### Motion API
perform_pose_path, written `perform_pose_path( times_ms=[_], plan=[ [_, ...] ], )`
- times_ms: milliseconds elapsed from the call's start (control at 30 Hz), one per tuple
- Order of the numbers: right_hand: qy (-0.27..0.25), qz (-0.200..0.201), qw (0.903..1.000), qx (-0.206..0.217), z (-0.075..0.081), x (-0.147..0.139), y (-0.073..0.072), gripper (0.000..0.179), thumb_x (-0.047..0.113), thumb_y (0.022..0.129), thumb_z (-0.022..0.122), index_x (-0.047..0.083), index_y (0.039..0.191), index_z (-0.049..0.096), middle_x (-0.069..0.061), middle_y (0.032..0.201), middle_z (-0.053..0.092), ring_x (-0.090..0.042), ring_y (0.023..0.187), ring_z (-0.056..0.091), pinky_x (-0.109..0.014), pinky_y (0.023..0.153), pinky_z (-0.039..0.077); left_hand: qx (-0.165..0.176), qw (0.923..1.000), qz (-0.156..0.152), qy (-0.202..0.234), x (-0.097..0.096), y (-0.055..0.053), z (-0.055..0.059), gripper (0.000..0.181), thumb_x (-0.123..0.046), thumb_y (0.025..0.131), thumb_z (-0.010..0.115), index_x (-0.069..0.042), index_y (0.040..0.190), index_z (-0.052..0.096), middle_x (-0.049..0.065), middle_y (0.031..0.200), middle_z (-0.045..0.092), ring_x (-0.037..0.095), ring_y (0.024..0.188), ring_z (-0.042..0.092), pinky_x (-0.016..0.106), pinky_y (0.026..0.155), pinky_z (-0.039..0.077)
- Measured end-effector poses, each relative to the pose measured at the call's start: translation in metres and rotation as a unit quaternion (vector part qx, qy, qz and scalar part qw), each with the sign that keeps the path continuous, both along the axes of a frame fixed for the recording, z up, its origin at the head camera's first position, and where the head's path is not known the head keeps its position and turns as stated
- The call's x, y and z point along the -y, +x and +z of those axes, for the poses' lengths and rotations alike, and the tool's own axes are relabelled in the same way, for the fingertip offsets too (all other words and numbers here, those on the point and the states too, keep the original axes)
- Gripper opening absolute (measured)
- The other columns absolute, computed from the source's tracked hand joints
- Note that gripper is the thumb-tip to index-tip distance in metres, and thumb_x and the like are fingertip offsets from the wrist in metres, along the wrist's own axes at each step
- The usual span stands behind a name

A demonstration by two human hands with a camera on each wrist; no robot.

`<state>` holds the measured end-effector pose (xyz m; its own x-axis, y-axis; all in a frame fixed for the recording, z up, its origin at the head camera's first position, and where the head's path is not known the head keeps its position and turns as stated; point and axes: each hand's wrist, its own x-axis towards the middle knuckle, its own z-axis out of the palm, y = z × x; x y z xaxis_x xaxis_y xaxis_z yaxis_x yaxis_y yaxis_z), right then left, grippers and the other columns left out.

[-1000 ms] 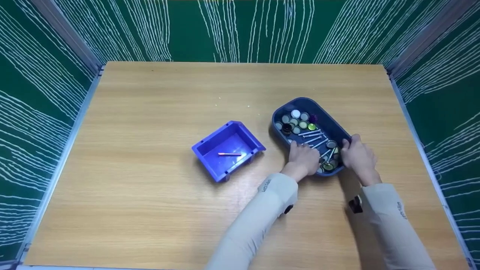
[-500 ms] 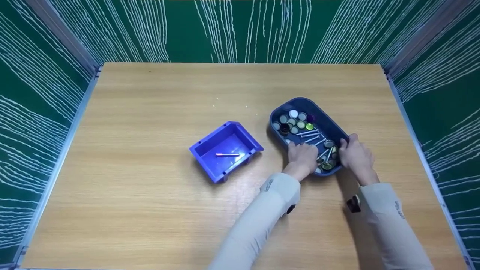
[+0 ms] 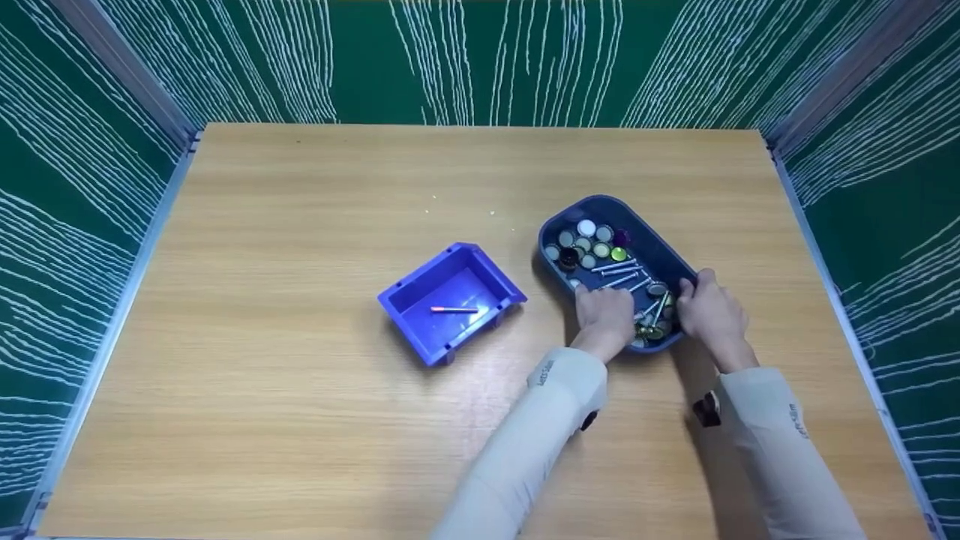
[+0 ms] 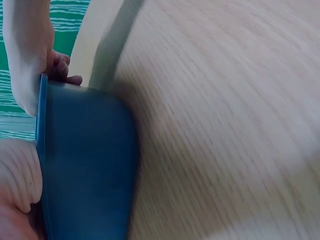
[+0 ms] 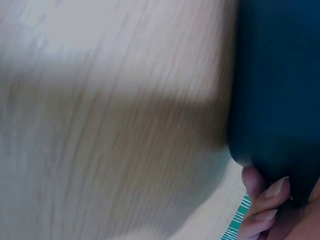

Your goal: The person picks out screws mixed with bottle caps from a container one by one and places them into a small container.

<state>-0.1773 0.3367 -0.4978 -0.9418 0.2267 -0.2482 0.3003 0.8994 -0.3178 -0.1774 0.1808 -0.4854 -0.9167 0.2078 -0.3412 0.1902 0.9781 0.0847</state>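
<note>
A dark blue oblong tray [image 3: 660,238] on the table's right side holds bottle caps [image 3: 583,244] and long silver screws [image 3: 619,281]. My left hand [image 3: 606,313] reaches over its near-left rim in the head view. Its fingertips are hidden inside the tray, so what they touch cannot be told. With my right hand [image 3: 711,313] I grip the right end of the tray, the thumb over the rim. In the right wrist view, that hand's fingers [image 5: 265,200] curl against the outer wall of the tray [image 5: 280,90].
Left of the tray stands a blue-purple plastic bin [image 3: 420,330] with a slim pink-tipped stick [image 3: 454,310] lying in it. Tiny white specks [image 3: 492,213] dot the wooden table [image 3: 247,337]. Green walls with white streaks [image 3: 525,60] border it at the back and sides.
My left hand has shifted slightly within the tray's near part, its forearm moving a little to the right. My right hand keeps its grip, and the tray and bin look unmoved on the table.
</note>
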Motion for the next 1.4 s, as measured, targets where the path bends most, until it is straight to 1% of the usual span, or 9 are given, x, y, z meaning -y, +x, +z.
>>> perform_pose_path(
  times_ms=[133, 333, 567, 800, 967, 1067, 1200, 1300, 1400],
  plan=[
    [0.000, -0.001, 1.0000, -0.005, 0.000, 0.000, 0.000, 0.052, 0.042, 0.105, 0.023, -0.004, 0.122, 0.039, -0.042, 0.117, 0.055, -0.059, 0.106, 0.054, -0.061, 0.077, 0.042, -0.009, 0.9998, -0.017, 0.001, 0.002, 0.000, -0.001, 0.023, -0.037, 0.090, 0.067, -0.035, 0.113, 0.067, -0.016, 0.112, 0.071, 0.004, 0.106, 0.063, 0.034, 0.114, 0.032],
    [-0.007, -0.002, 1.0000, 0.000, -0.001, -0.002, 0.000, 0.053, 0.043, 0.104, 0.022, -0.004, 0.122, 0.038, -0.041, 0.116, 0.054, -0.058, 0.105, 0.054, -0.060, 0.075, 0.042, -0.045, 0.9978, -0.038, 0.030, 0.006, 0.003, -0.002, 0.023, -0.041, 0.091, 0.066, -0.032, 0.112, 0.068, -0.014, 0.113, 0.071, 0.006, 0.106, 0.065, 0.034, 0.106, 0.038],
    [-0.007, -0.001, 1.0000, 0.000, -0.001, -0.002, 0.002, 0.054, 0.043, 0.105, 0.022, -0.004, 0.122, 0.039, -0.040, 0.115, 0.055, -0.058, 0.105, 0.054, -0.059, 0.077, 0.042, -0.075, 0.9940, -0.064, 0.047, 0.011, 0.007, -0.005, 0.036, -0.042, 0.090, 0.067, -0.026, 0.122, 0.063, -0.010, 0.114, 0.072, 0.010, 0.104, 0.067, 0.033, 0.101, 0.041],
    [0.006, -0.003, 0.9996, -0.027, -0.003, 0.002, 0.001, 0.050, 0.041, 0.104, 0.025, -0.004, 0.118, 0.042, -0.043, 0.115, 0.057, -0.059, 0.104, 0.056, -0.061, 0.074, 0.043, -0.110, 0.9884, -0.080, 0.068, 0.018, 0.006, -0.006, 0.040, -0.036, 0.088, 0.067, -0.024, 0.126, 0.061, -0.007, 0.110, 0.073, 0.013, 0.098, 0.070, 0.033, 0.094, 0.045],
    [0.005, -0.005, 0.9998, -0.020, -0.003, 0.003, 0.000, 0.050, 0.041, 0.104, 0.024, -0.003, 0.121, 0.041, -0.043, 0.117, 0.055, -0.058, 0.107, 0.055, -0.061, 0.076, 0.043, -0.084, 0.9876, -0.080, 0.106, 0.024, 0.002, -0.002, 0.041, -0.032, 0.089, 0.067, -0.023, 0.128, 0.061, -0.005, 0.111, 0.072, 0.014, 0.100, 0.069, 0.034, 0.096, 0.047],
    [0.003, -0.005, 0.9998, -0.016, -0.002, 0.004, 0.000, 0.050, 0.042, 0.104, 0.024, -0.002, 0.122, 0.040, -0.042, 0.118, 0.055, -0.058, 0.108, 0.054, -0.061, 0.078, 0.042, -0.069, 0.9836, -0.072, 0.150, 0.029, -0.002, 0.003, 0.031, -0.027, 0.089, 0.067, -0.021, 0.119, 0.064, -0.005, 0.104, 0.072, 0.014, 0.094, 0.068, 0.033, 0.089, 0.051],
    [0.004, -0.004, 0.9999, -0.012, -0.002, 0.004, 0.000, 0.051, 0.042, 0.104, 0.024, -0.003, 0.122, 0.040, -0.043, 0.118, 0.054, -0.058, 0.108, 0.054, -0.061, 0.079, 0.042, -0.036, 0.9724, -0.051, 0.225, 0.037, -0.005, 0.009, 0.016, -0.020, 0.088, 0.066, -0.020, 0.103, 0.061, -0.006, 0.095, 0.067, 0.013, 0.088, 0.063, 0.030, 0.077, 0.051],
    [0.002, -0.004, 0.9999, -0.009, -0.001, 0.004, 0.000, 0.052, 0.043, 0.104, 0.023, -0.003, 0.123, 0.039, -0.043, 0.118, 0.054, -0.058, 0.108, 0.054, -0.061, 0.079, 0.043, -0.009, 0.9615, -0.042, 0.271, 0.042, -0.006, 0.014, 0.017, -0.017, 0.087, 0.065, -0.020, 0.103, 0.060, -0.007, 0.095, 0.064, 0.012, 0.087, 0.060, 0.027, 0.075, 0.047],
    [0.000, -0.005, 1.0000, -0.008, -0.001, 0.003, 0.001, 0.052, 0.043, 0.104, 0.023, -0.003, 0.124, 0.039, -0.042, 0.118, 0.054, -0.057, 0.108, 0.054, -0.061, 0.080, 0.043, 0.005, 0.9531, -0.045, 0.299, 0.045, -0.006, 0.019, 0.018, -0.015, 0.087, 0.065, -0.019, 0.105, 0.061, -0.007, 0.093, 0.063, 0.010, 0.086, 0.058, 0.024, 0.073, 0.044]
  ],
)
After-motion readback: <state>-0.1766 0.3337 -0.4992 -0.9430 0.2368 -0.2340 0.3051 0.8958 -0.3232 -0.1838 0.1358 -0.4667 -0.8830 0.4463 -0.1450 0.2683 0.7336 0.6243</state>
